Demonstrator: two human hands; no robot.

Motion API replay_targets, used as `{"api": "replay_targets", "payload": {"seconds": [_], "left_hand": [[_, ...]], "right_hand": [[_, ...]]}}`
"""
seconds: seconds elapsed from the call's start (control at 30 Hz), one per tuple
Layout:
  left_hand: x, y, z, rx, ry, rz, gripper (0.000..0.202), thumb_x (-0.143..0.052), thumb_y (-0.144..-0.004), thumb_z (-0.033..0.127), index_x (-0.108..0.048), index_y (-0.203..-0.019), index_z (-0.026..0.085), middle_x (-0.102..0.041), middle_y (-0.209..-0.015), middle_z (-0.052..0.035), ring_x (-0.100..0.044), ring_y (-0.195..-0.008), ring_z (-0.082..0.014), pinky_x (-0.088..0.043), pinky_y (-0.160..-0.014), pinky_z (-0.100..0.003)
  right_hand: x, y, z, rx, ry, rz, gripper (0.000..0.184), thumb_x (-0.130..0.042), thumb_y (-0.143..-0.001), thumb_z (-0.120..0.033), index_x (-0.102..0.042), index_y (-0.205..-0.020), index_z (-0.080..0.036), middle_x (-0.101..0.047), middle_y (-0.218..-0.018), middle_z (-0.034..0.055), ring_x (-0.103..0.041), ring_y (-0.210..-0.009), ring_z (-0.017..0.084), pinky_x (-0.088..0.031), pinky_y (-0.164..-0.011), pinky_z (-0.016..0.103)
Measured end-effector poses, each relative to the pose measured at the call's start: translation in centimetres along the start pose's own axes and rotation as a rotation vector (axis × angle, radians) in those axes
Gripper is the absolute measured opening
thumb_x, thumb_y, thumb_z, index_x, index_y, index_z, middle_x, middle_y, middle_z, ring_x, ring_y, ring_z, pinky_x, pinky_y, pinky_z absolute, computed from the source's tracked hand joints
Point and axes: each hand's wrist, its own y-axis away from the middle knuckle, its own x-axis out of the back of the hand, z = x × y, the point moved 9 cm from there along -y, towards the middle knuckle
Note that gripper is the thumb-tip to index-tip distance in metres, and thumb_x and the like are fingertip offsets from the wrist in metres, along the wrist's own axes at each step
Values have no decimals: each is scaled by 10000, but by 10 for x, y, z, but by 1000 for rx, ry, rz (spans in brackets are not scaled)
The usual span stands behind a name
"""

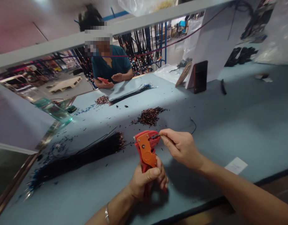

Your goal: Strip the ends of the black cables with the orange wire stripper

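My left hand (145, 178) is wrapped around the handles of a red-and-orange tool (147, 149), fingers curled behind, thumb pressed across the near side. My right hand (182, 145) has thumb and index fingertips pinching a thin dark wire (157, 136) right at the tool's mouth; I cannot tell whether the mouth bites it.

The near table edge (275, 177) runs below my hands and under my right forearm; the left edge (17, 182) lies well apart from my left fingers, past the wire bundle (83, 159). My widest room for moving is to the right of my right fingers, across the blue tabletop (240, 100), where a white slip (236, 165) lies beside my forearm. Leftward, the bundle's copper ends stop just short of the tool, and a pile of short offcuts (149, 116) sits just beyond its head.

The tool's long axis runs from my left palm up and away from me, the mouth turned right, toward my right fingertips. The wire meets it roughly crosswise. The bundle slants from beside the tool toward the lower left, blue-and-silver ends farthest off.
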Motion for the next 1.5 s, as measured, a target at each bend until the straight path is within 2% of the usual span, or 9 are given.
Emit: {"api": "replay_targets", "payload": {"seconds": [0.27,0.37,0.47,0.6,0.87,1.03,1.2,1.37,1.5], "left_hand": [[-1,1,2,-15,57,-11,246,-707,-770,328,-543,-796,146,-522,-587,28,-548,-503,-110,-501,-593,-296],[0,1,9,-54,48,-8,238,-689,-780,331,-530,-781,153,-511,-578,34,-539,-489,-110,-489,-589,-295],[7,1,20,-98,18,72,224,-672,-788,334,-536,-800,157,-507,-602,35,-524,-509,-108,-481,-617,-306],[17,0,29,-134,2,204,234,-692,-751,318,-567,-867,157,-537,-674,16,-536,-611,-133,-476,-708,-347],[22,1,25,-100,11,266,272,-691,-737,291,-570,-944,161,-561,-690,8,-547,-651,-151,-463,-760,-381],[21,1,18,-67,-39,251,293,-710,-737,288,-565,-961,165,-576,-705,-1,-581,-691,-178,-468,-741,-378],[17,1,17,-88,-105,216,290,-718,-738,292,-574,-952,161,-580,-716,-7,-576,-682,-175,-478,-682,-349],[16,1,19,-103,-110,198,259,-706,-747,270,-583,-943,154,-588,-736,-15,-587,-685,-176,-491,-649,-332],[13,1,19,-93,-138,140,262,-707,-746,288,-601,-930,135,-593,-723,-25,-590,-671,-178,-498,-644,-330]], "right_hand": [[0,0,1,6,9,-9,168,-484,-941,-195,-642,-889,-174,-643,-613,-18,-518,-477,85,-393,-527,204],[0,-1,9,-42,28,-16,171,-484,-941,-209,-642,-879,-187,-634,-605,-23,-531,-491,90,-399,-541,206],[1,-1,14,-85,44,-14,176,-491,-940,-226,-646,-864,-190,-640,-613,-21,-543,-503,93,-401,-548,209],[1,-2,10,-48,39,-9,180,-495,-931,-214,-653,-851,-182,-627,-583,-28,-513,-473,85,-382,-523,204],[-8,2,1,-14,-21,-86,154,-509,-920,-181,-653,-866,-178,-670,-663,-16,-551,-523,83,-416,-567,201],[-5,0,-1,0,-77,-73,156,-515,-936,-176,-665,-896,-192,-653,-737,12,-582,-642,108,-444,-615,211],[-1,-1,-4,16,-153,-69,161,-523,-956,-191,-679,-918,-190,-630,-826,37,-588,-704,113,-466,-645,227],[-7,1,-9,45,-215,-137,173,-524,-955,-177,-695,-946,-204,-597,-873,31,-585,-725,101,-473,-636,210],[-10,1,-11,51,-244,-155,193,-513,-945,-136,-694,-942,-204,-586,-864,21,-581,-720,97,-483,-631,197]]}}
